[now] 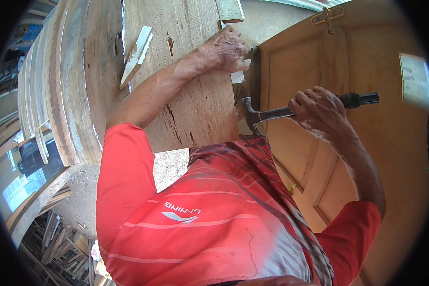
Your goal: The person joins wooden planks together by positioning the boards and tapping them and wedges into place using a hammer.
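At the right edge of the wide wooden board (195, 102), my left hand (229, 50) is closed with its fingers curled over. A white piece (237, 77), apparently painted wood, shows just below its fingers; most of what it grips is hidden. My right hand (321, 113) is wrapped round the handle of a claw hammer (276, 113). The hammer's metal head points left, close to the board's lower right corner but apart from my left hand. A broken sliver of wood with white paint (137, 56) lies on the board near my left forearm.
A brown panelled door (295, 71) with a metal handle (327, 20) stands close on the right. Several planks (71, 86) lie side by side on the left. Scrap wood (64, 248) is piled on the floor at lower left. Another short board (229, 9) sits at the top.
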`<action>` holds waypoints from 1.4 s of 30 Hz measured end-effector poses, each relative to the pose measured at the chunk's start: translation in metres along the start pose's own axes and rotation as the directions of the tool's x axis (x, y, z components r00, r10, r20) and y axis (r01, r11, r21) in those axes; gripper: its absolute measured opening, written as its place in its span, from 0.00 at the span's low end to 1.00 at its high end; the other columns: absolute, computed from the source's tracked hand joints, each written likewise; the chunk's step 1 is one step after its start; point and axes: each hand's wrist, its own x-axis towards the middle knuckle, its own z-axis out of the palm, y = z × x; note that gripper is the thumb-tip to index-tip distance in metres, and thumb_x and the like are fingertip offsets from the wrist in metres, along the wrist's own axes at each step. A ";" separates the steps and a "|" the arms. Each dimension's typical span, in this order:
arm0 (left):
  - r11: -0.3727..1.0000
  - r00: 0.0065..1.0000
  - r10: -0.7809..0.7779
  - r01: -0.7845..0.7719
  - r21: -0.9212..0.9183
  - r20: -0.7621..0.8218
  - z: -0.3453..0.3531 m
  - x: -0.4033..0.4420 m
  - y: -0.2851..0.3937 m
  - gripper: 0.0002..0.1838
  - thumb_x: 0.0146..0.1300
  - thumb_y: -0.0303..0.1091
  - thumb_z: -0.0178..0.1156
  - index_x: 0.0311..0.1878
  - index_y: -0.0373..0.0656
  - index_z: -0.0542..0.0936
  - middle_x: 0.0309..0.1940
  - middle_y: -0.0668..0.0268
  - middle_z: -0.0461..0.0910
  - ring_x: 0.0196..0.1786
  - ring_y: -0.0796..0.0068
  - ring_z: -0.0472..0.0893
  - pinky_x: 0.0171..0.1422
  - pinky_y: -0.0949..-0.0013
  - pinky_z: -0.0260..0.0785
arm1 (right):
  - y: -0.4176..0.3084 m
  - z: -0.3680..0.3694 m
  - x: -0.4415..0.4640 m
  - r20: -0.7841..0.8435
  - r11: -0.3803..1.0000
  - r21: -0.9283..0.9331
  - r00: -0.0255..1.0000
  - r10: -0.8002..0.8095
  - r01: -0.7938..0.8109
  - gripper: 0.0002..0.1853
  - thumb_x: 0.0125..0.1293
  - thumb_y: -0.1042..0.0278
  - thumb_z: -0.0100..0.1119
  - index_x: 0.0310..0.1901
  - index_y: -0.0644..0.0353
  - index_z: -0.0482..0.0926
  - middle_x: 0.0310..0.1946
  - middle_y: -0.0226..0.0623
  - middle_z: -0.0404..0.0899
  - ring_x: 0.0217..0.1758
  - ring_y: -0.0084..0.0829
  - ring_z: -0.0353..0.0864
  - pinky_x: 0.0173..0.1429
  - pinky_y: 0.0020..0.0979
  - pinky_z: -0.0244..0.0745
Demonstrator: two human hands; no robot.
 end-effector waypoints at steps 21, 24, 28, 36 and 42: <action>1.000 1.000 -0.017 0.017 0.005 0.008 0.001 0.002 -0.004 0.29 0.67 0.58 0.50 0.30 0.42 0.88 0.26 0.59 0.82 0.39 0.64 0.79 0.57 0.59 0.69 | 0.047 0.013 0.039 -0.007 0.973 -0.093 0.977 -0.214 0.213 0.06 0.60 0.65 0.65 0.31 0.51 0.77 0.26 0.28 0.78 0.33 0.29 0.84 0.42 0.32 0.78; 0.999 0.999 -0.024 0.025 -0.021 0.037 0.002 0.003 -0.003 0.29 0.66 0.57 0.51 0.29 0.41 0.88 0.26 0.59 0.82 0.39 0.64 0.79 0.57 0.58 0.69 | 0.045 0.012 0.034 0.016 0.956 -0.043 0.957 -0.289 0.289 0.07 0.62 0.63 0.65 0.32 0.52 0.77 0.26 0.29 0.78 0.34 0.29 0.85 0.42 0.33 0.78; 0.999 0.996 -0.037 0.039 -0.015 0.086 -0.002 0.001 -0.001 0.28 0.65 0.57 0.51 0.29 0.41 0.88 0.27 0.59 0.83 0.40 0.64 0.79 0.58 0.58 0.68 | 0.053 0.017 0.049 -0.069 0.991 -0.001 0.989 -0.133 0.133 0.08 0.64 0.61 0.65 0.32 0.52 0.77 0.26 0.29 0.78 0.34 0.29 0.85 0.42 0.33 0.79; 0.999 0.999 -0.032 0.032 -0.014 0.004 0.002 0.002 -0.005 0.28 0.65 0.58 0.51 0.29 0.43 0.88 0.28 0.60 0.83 0.42 0.64 0.80 0.59 0.58 0.68 | 0.059 0.027 0.035 -0.054 0.930 -0.062 0.929 -0.366 0.362 0.07 0.59 0.64 0.65 0.31 0.51 0.75 0.26 0.29 0.76 0.32 0.29 0.83 0.40 0.33 0.77; 0.998 0.997 -0.053 0.055 -0.026 0.061 0.002 0.003 -0.005 0.28 0.65 0.59 0.52 0.29 0.44 0.87 0.27 0.61 0.82 0.44 0.66 0.80 0.62 0.56 0.64 | 0.061 0.037 0.041 -0.086 0.965 -0.056 0.961 -0.261 0.257 0.07 0.59 0.64 0.65 0.30 0.49 0.74 0.24 0.27 0.74 0.30 0.28 0.81 0.39 0.32 0.76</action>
